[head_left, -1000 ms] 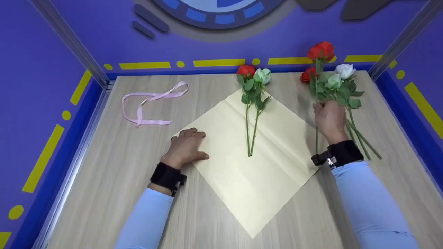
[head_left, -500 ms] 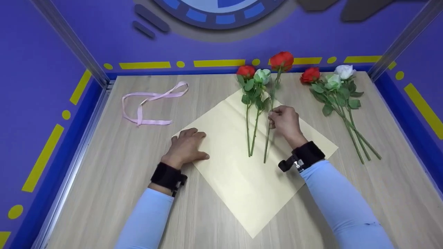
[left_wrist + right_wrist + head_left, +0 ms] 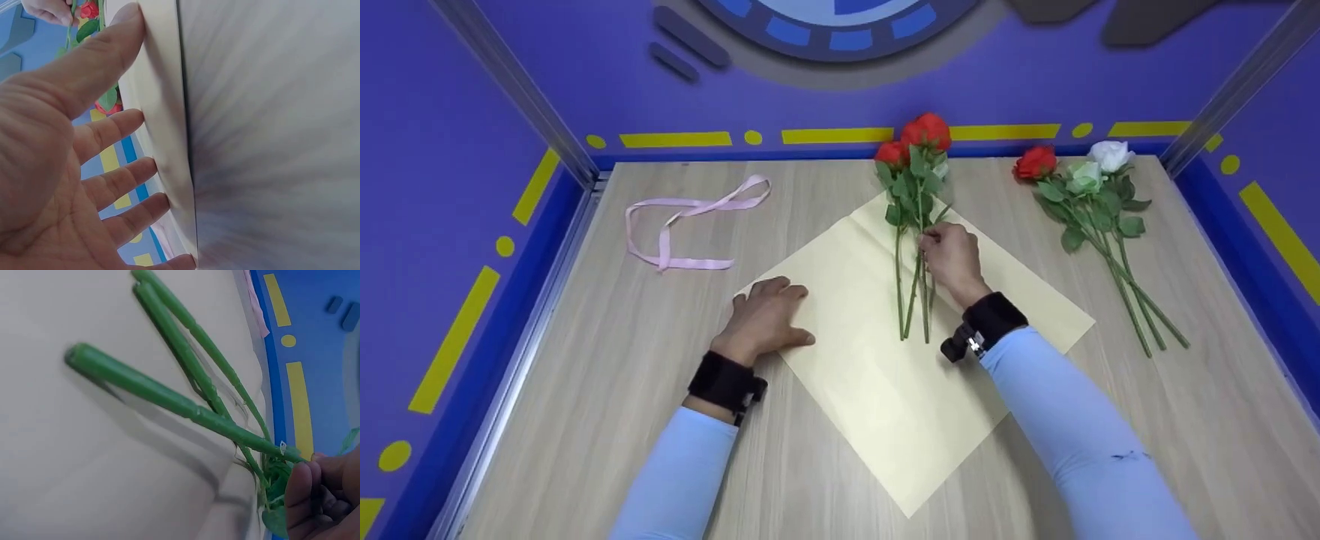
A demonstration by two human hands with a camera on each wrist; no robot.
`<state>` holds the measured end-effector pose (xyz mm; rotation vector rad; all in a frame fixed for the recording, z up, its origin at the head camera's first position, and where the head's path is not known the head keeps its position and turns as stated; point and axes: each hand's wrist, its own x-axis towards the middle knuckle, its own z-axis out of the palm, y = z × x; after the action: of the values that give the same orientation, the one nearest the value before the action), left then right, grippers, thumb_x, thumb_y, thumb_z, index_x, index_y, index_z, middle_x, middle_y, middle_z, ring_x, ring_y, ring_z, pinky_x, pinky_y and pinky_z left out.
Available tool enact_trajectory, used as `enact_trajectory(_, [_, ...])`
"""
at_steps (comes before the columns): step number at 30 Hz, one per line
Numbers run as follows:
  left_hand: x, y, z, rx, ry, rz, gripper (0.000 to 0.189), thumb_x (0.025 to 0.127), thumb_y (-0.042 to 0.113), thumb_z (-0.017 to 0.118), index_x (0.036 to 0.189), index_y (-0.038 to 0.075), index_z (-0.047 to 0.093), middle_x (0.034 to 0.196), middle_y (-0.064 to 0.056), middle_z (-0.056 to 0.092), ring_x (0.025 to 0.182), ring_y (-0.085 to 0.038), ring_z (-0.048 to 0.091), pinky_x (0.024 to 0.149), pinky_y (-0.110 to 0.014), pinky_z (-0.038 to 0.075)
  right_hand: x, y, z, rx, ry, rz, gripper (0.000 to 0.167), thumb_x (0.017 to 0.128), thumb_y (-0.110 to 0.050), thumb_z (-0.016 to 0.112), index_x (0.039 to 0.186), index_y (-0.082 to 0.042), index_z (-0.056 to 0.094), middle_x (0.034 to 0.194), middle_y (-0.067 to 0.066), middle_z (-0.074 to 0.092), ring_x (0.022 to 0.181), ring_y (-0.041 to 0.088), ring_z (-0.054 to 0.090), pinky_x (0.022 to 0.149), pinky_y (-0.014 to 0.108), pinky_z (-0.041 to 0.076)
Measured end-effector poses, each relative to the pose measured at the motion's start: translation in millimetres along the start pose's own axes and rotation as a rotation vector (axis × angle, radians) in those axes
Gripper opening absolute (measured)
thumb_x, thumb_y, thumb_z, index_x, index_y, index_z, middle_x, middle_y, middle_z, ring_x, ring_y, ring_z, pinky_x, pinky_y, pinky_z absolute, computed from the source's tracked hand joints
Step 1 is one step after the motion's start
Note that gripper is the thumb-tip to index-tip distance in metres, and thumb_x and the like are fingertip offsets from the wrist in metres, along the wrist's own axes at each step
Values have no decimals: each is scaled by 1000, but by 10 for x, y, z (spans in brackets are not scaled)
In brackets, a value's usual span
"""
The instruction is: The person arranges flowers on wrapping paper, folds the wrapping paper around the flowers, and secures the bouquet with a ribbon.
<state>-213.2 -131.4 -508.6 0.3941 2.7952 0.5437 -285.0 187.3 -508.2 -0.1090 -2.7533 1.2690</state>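
My right hand (image 3: pixel 954 259) pinches the stem of a red rose (image 3: pixel 928 133) between thumb and fingers, over the upper part of a cream sheet of wrapping paper (image 3: pixel 877 420). Under and beside that stem lie another red rose (image 3: pixel 889 154) and a pale green rose, mostly covered by leaves. The right wrist view shows the held stem (image 3: pixel 163 396) raised a little above the paper, crossing the other two stems. With fingers spread, my left hand (image 3: pixel 765 315) rests on the paper's left corner; its fingertips (image 3: pixel 135 115) touch the sheet in the left wrist view.
At the right of the table (image 3: pixel 1207 420) lie a red rose (image 3: pixel 1036 163), a pale green rose (image 3: pixel 1084 178) and a white rose (image 3: pixel 1111 156), stems crossing. A pink ribbon (image 3: pixel 697 263) lies loosely looped at the left. Purple panels (image 3: pixel 780 97) enclose the back and sides.
My right hand has carried one red rose leftward from the right-hand bunch to the flowers on the paper. The left hand has stayed in place.
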Motion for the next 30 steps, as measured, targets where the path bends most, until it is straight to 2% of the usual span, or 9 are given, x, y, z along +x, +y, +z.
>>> enact_trajectory(6, [-10,4,4,-1,-2,3,80,81,42,91,150,17,58,160,-16,46,151,-41,37,115,-74,29,62,62,121,-73,-21,-32,21,102,-17,68,108,0,79,100,17,79,94,33,73,89,48,56])
enact_trajectory(12, [-9,-5,9,5,4,16,79,81,43,90,149,17,59,160,-16,46,150,-42,38,113,-74,31,47,63,146,-105,-27,-7,18,102,-17,68,103,-1,77,95,17,77,90,36,72,86,49,55])
enact_trajectory(17, [-14,-12,6,10,11,17,79,81,42,90,149,16,59,159,-16,47,150,-42,38,113,-74,30,11,-72,160,-117,-11,-73,18,102,-16,67,102,-2,78,96,16,77,88,35,72,84,49,56])
enact_trajectory(20, [-9,-14,8,18,12,13,80,81,43,90,149,16,59,158,-15,48,149,-41,38,113,-73,31,0,-115,192,-139,-27,-104,19,102,-16,66,100,-2,78,96,15,78,87,34,72,81,48,56])
enact_trajectory(26, [3,-23,26,19,9,11,81,81,44,90,149,17,59,159,-16,47,150,-41,37,114,-72,31,19,-18,252,-206,-71,-56,19,103,-19,66,99,-5,78,97,15,77,88,34,71,80,47,55])
enact_trajectory(30, [-9,-31,25,16,18,15,80,81,45,89,149,16,59,159,-16,47,150,-41,38,113,-72,32,-10,-6,206,-201,-36,-83,21,102,-24,70,95,-5,75,93,15,76,84,34,70,77,48,54])
